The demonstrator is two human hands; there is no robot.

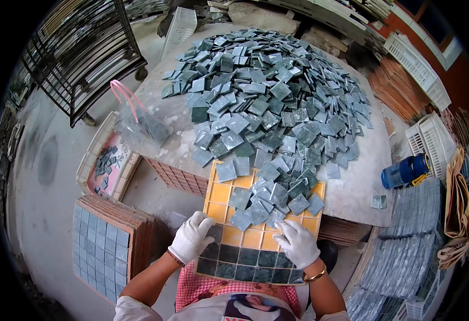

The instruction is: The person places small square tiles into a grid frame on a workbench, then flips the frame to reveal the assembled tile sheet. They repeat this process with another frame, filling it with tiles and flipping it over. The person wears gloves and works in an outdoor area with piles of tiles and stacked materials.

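Saw the white-gloved left fingers [202, 221] curled at the left edge of a yellow grid tray [221, 193], close to a dark tile [213, 233] in the third row up; with the undersides hidden, could not tell whether apart or together. Saw the white-gloved right fingers [285, 229] bent down at the lower end of a pale tile [275, 216], seemingly touching, but could not tell whether clamped on it, the glove masking the contact. Found the tray between the two sets of fingers, its two lowest rows dark with tiles, bare yellow cells just above, and loose tiles hiding many ribs farther off. Beyond the fingers, noted a tile heap [277, 88] on the grey tabletop [352, 187], too overlapped for making out the lower layers. Up and left of the left fingers, noticed a clear bag [148, 128] with pink handles, contents hard to make out; lower left, a stack of tiled panels [100, 246]. Right of the right fingers, saw a blue bottle [400, 172] and packed tile rows [406, 241], cut off toward the lower edge; below the left fingers, a checked cloth [189, 286], partly covered by the tray.
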